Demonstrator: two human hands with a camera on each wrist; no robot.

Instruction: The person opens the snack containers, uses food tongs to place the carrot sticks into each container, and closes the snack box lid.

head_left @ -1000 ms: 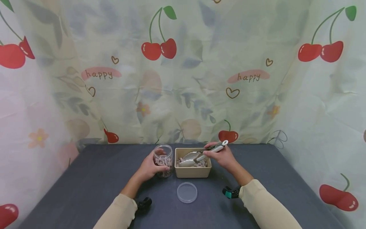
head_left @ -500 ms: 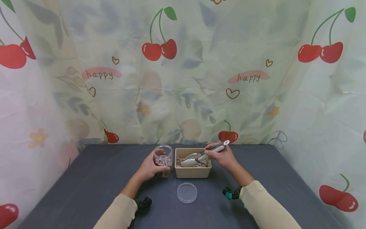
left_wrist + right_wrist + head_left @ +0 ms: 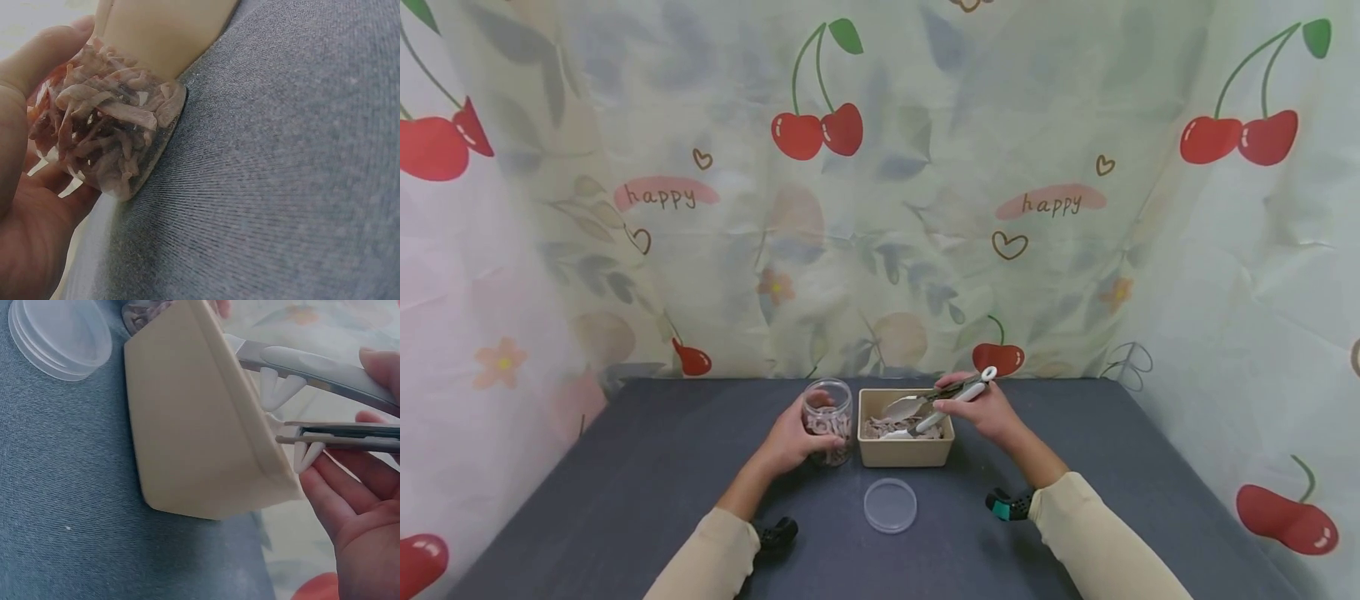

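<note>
My left hand (image 3: pixel 792 437) curls round a clear jar (image 3: pixel 828 421) that stands lidless on the table. Thin pinkish-brown dried strips (image 3: pixel 106 112) fill much of it in the left wrist view. Just right of the jar sits a beige rectangular box (image 3: pixel 906 452) with more of these strips (image 3: pixel 887 426) inside. My right hand (image 3: pixel 982 410) holds a pair of tongs (image 3: pixel 958 402) with white-and-grey handles, their heads spread apart down in the box. In the right wrist view, thumb and fingers lie on the two tong handles (image 3: pixel 331 372); the box wall hides the tong heads.
A round translucent lid (image 3: pixel 891 506) lies on the dark table (image 3: pixel 700 467) in front of the box. Behind the table hangs a cherry-print curtain (image 3: pixel 880 275), with more of it along both sides. Each wrist wears a dark strap (image 3: pixel 1009 505).
The tong heads have spread wider apart inside the box, one lifting toward the back and the other low at the front. My left hand and the jar have stayed in place.
</note>
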